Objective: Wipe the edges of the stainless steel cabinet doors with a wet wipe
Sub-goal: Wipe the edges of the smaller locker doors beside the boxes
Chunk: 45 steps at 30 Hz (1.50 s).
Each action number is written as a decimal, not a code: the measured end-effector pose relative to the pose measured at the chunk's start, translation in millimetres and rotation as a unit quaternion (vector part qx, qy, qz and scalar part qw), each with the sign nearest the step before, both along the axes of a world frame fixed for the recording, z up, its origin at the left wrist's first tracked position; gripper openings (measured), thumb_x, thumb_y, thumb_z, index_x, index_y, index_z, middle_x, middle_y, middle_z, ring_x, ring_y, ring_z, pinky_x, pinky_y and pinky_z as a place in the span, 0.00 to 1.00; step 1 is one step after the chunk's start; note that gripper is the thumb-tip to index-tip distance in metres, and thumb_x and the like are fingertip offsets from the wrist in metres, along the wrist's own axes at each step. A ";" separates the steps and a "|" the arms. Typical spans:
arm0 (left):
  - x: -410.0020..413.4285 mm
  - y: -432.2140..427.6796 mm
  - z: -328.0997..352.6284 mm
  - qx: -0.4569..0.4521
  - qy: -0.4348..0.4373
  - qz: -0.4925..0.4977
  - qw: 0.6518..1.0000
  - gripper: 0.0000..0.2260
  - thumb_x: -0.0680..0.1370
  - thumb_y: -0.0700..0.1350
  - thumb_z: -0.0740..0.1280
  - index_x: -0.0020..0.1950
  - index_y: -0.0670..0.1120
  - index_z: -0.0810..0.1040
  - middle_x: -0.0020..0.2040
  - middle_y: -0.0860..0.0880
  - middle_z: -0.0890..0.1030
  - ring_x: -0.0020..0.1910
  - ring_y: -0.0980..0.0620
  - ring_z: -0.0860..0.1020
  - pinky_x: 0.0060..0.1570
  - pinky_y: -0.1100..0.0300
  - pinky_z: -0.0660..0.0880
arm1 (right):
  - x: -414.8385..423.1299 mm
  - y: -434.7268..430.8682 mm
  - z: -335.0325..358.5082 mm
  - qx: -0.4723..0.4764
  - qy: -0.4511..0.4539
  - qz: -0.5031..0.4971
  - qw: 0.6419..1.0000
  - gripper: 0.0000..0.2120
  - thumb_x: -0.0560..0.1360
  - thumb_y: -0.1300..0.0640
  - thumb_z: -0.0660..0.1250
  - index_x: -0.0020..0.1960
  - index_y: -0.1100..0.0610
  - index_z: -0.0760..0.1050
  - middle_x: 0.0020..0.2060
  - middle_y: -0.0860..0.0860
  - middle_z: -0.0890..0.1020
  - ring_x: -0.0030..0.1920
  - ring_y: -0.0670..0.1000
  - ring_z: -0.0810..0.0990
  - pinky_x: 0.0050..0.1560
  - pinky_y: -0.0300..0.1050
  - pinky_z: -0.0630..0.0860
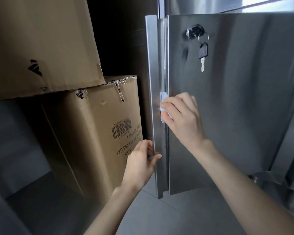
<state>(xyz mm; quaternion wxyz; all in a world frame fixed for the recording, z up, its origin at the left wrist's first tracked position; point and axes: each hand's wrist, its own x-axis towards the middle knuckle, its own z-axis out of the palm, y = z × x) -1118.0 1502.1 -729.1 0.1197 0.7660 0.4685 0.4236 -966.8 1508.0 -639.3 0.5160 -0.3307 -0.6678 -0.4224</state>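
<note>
Grasping half-hidden wipe [163,97], R hand [183,119] presses door edge [159,65]; L hand [141,165] prob. grips it.

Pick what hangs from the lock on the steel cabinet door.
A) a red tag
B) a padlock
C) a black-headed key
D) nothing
C: a key with a black head hangs below the lock on the cabinet door.

A crumpled white wet wipe [163,106] is pressed to the seam between two brushed steel doors, about halfway up. The right door [236,107] is closed; the left door [152,92] is seen nearly edge-on.
</note>
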 end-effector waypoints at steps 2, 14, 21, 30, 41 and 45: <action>0.6 1.0 -0.6 -0.003 -0.006 0.000 1.000 0.10 0.75 0.44 0.73 0.50 0.48 0.73 0.46 0.54 0.77 0.41 0.58 0.76 0.43 0.69 0.70 | 2.4 1.2 17.8 0.023 -0.005 0.003 1.000 0.08 0.72 0.69 0.67 0.36 0.64 0.79 0.37 0.53 0.82 0.39 0.54 0.72 0.37 0.48 0.67; 2.2 5.6 -0.4 0.002 -0.001 0.006 1.000 0.10 0.75 0.44 0.72 0.50 0.49 0.71 0.45 0.55 0.75 0.38 0.69 0.71 0.41 0.77 0.65 | 2.8 -4.9 -10.2 -0.065 -0.038 0.049 0.996 0.06 0.70 0.74 0.68 0.36 0.68 0.79 0.36 0.58 0.82 0.32 0.57 0.76 0.33 0.48 0.76; -1.5 4.3 -6.6 0.009 -0.024 -0.019 0.999 0.13 0.74 0.44 0.73 0.49 0.52 0.70 0.44 0.56 0.76 0.42 0.63 0.76 0.44 0.72 0.71 | -7.1 5.8 48.8 0.013 0.059 0.066 0.996 0.05 0.69 0.74 0.68 0.37 0.68 0.79 0.37 0.58 0.82 0.34 0.58 0.76 0.38 0.46 0.72; 1.2 13.1 -11.7 0.006 -0.040 -0.015 0.999 0.09 0.77 0.45 0.70 0.54 0.48 0.73 0.46 0.54 0.76 0.44 0.57 0.76 0.43 0.74 0.69 | 11.2 -8.4 -65.6 -0.142 -0.055 0.056 0.987 0.05 0.72 0.70 0.67 0.38 0.66 0.80 0.39 0.56 0.82 0.34 0.55 0.77 0.35 0.47 0.77; -20.3 15.8 -33.3 -0.196 0.015 -0.139 0.971 0.10 0.73 0.45 0.75 0.41 0.48 0.73 0.42 0.49 0.83 0.41 0.60 0.80 0.49 0.60 0.77 | 4.7 -21.3 -46.1 -0.052 0.161 0.119 0.978 0.04 0.74 0.66 0.70 0.41 0.65 0.82 0.41 0.57 0.82 0.41 0.52 0.78 0.48 0.38 0.73; -32.6 9.8 -8.7 -0.270 -0.090 -0.254 0.924 0.14 0.72 0.35 0.73 0.56 0.40 0.77 0.55 0.38 0.81 0.53 0.47 0.79 0.60 0.52 0.75 | 3.8 -26.8 -62.4 -0.083 0.175 0.142 0.971 0.02 0.72 0.66 0.71 0.42 0.65 0.82 0.41 0.56 0.82 0.42 0.51 0.79 0.48 0.38 0.74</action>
